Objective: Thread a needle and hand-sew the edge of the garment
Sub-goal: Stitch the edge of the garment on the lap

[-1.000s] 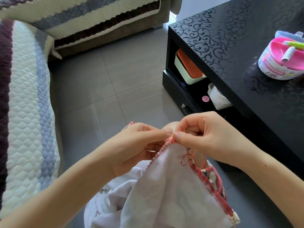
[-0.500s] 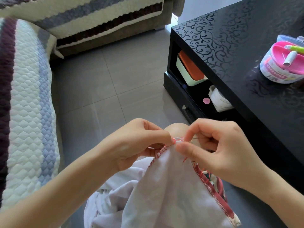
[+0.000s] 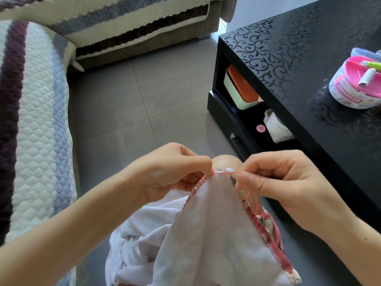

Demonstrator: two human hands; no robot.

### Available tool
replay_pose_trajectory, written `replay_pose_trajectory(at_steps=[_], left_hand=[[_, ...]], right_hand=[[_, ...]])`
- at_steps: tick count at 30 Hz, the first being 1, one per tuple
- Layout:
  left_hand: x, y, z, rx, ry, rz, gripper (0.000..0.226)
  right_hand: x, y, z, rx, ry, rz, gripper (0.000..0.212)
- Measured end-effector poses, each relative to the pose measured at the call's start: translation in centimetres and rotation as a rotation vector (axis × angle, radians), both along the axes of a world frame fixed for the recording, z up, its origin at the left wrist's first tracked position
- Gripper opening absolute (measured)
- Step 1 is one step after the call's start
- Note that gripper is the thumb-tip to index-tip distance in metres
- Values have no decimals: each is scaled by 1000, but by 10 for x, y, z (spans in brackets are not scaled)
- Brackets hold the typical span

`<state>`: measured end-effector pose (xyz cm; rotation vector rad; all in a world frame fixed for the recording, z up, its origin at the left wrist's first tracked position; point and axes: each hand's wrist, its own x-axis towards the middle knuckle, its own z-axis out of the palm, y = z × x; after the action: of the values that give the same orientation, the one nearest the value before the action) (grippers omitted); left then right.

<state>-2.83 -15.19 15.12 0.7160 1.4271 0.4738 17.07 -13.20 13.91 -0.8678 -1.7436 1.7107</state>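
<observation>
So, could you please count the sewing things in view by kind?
Hands: 2, left hand, right hand
Garment: 1
Red thread: 1
Sewing-kit tub: 1
Spools in it: 2, white spool, green spool
Total: 7

Bright daylight; glare on glossy table; edges bowed.

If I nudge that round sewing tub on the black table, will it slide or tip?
Probably slides: the sewing tub is squat and the table looks glossy. The white spool lying loose on its pink tray may roll off. Likely light plastic.
</observation>
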Motion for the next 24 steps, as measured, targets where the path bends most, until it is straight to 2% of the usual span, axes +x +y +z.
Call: replay_pose_trajectory(at_steps=[1,4,5,10,14,16,20,22,24], left_hand=[[0,0,0,-7,-4,-6,35],[1,1,2,-22,-19,-4,21],[1,1,2,-27,-27,3,19],[3,2,1,-50,-37,33,25],[4,1,0,-57,-42,32,6],[3,1,-2,-61,-32,34,7],[2,0,-4,-74,-51,46,18],[0,-1,-3,-74,-50,46,12],[-1,-2,-2,-62,-37,38,10]], right_hand=[[-1,0,1,-7,24,4,49],[-3,2,7,-50,135,-30,16],[-2,3,8,-69,162,-40,12],[-3,-5,5,-7,222,88,27],[-1,-11,0,162,111,201,15],[-5,-10,-1,302,26,224,20],[-2,-1,-3,403,-99,150,24],[1,5,-2,354,-134,85,41],[0,5,0,337,-164,-87,64]])
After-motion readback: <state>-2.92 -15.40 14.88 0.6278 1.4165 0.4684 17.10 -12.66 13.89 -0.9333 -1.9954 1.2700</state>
